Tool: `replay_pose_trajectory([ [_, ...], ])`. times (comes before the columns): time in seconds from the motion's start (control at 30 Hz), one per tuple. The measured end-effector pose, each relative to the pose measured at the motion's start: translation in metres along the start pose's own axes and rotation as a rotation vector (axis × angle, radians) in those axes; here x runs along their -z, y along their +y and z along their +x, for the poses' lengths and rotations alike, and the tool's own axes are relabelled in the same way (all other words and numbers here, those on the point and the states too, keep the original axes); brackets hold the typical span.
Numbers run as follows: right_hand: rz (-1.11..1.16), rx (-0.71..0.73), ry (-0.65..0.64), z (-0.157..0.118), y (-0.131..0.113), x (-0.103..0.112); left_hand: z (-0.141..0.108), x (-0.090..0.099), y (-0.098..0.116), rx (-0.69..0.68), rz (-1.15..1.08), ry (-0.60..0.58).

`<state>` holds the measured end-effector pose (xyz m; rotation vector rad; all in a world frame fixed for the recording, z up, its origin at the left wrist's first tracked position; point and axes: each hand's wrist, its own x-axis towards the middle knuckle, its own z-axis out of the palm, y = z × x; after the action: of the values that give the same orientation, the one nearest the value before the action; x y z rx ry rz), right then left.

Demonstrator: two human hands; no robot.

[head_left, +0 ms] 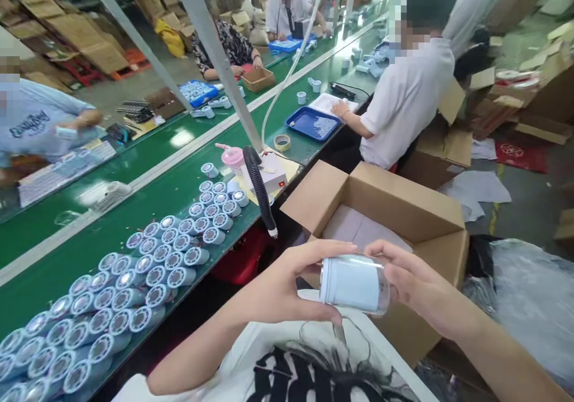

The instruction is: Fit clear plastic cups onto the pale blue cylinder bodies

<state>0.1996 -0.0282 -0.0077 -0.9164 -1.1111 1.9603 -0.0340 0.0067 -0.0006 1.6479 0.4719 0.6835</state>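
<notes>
A light blue cylinder with a clear plastic end (354,283) lies on its side in the air in front of my chest. My left hand (309,282) curls round its ringed left end, thumb below and fingers above. At the clear right end, the fingers of my right hand (410,279) are closed on it. Behind and beneath the cylinder stands an open cardboard box (403,204) with white sheet material inside. To the left, many similar light blue round parts (156,294) stand in rows on the green bench (147,204).
A black flexible hose (259,192) arches from a small white box with a red switch (271,177). Nearby are a pink cup (232,155), a tape roll (282,143) and a blue tray (314,123). A co-worker in white (408,97) sits ahead right; others sit across the bench.
</notes>
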Motion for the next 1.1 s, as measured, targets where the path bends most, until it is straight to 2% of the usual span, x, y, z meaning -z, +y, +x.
replay_pose_trajectory([
  [0.13,-0.003,-0.089,-0.048,0.037,0.004,-0.026,-0.026,0.033,-0.001,-0.023,-0.004,0.048],
  [0.27,-0.017,-0.129,-0.067,0.062,0.006,-0.046,-0.045,0.056,-0.003,-0.013,-0.011,0.086],
  [0.4,0.013,-0.093,-0.062,0.08,0.013,-0.053,-0.05,0.071,-0.01,0.034,-0.101,0.119],
  [0.47,0.054,-0.074,-0.015,0.094,0.025,-0.05,-0.048,0.079,-0.023,0.069,-0.137,0.15],
  [0.53,0.09,-0.065,0.058,0.114,0.047,-0.041,-0.046,0.086,-0.05,0.131,-0.2,0.192],
  [0.6,0.109,-0.081,0.128,0.141,0.079,-0.028,-0.047,0.092,-0.09,0.219,-0.302,0.267],
  [0.63,0.113,-0.106,0.155,0.157,0.098,-0.022,-0.049,0.094,-0.114,0.267,-0.368,0.342],
  [0.73,0.136,-0.22,0.224,0.207,0.161,-0.008,-0.067,0.1,-0.187,0.364,-0.39,0.473],
  [0.83,0.169,-0.336,0.247,0.254,0.215,-0.009,-0.093,0.11,-0.242,0.437,-0.355,0.598],
  [0.97,0.217,-0.4,0.257,0.302,0.255,-0.025,-0.118,0.138,-0.279,0.472,-0.307,0.698],
  [1.1,0.26,-0.401,0.232,0.333,0.265,-0.038,-0.125,0.167,-0.3,0.478,-0.287,0.72],
])
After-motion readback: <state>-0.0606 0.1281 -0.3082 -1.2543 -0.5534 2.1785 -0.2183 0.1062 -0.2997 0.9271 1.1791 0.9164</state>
